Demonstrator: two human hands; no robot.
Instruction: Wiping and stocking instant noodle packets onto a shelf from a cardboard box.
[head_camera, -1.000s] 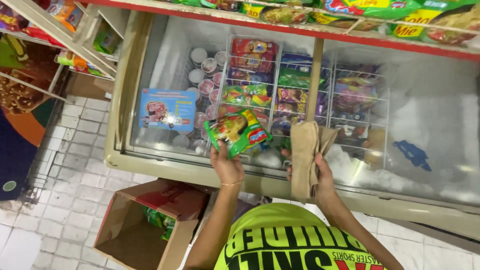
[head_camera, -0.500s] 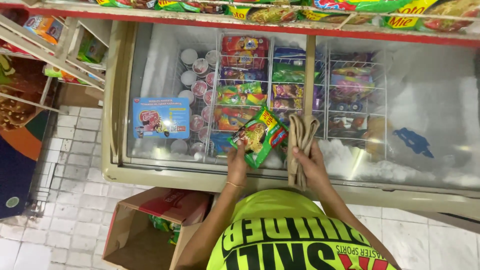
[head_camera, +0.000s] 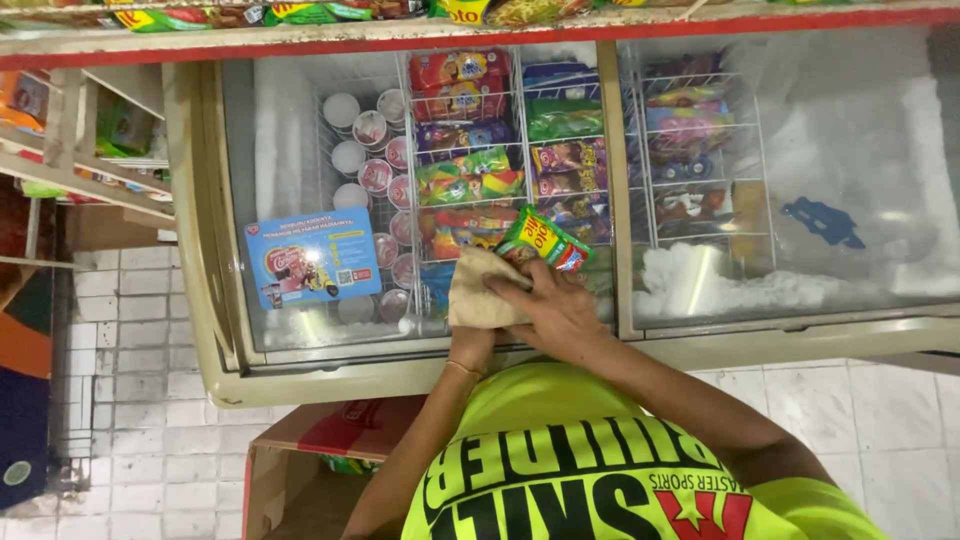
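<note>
My right hand (head_camera: 550, 305) lies on a tan cloth (head_camera: 475, 290) and presses it against the glass lid of a chest freezer (head_camera: 400, 375). A green and red snack packet (head_camera: 545, 240) sticks out tilted past my fingertips, its lower end under the cloth. My left hand (head_camera: 468, 345) shows only at the wrist. The rest of it is hidden beneath the cloth, where the packet's end is.
Under the glass are wire baskets of wrapped ice creams (head_camera: 470, 180) and round cups (head_camera: 365, 150), with thick frost (head_camera: 700, 285) to the right. A blue leaflet (head_camera: 312, 255) sticks to the lid. An open cardboard box (head_camera: 310, 440) stands on the tiled floor (head_camera: 140, 330). Shelves (head_camera: 90, 150) are on the left.
Both hands came together and moved left along the lid. The cloth, which hung upright in my right hand, now covers my left hand beside the packet.
</note>
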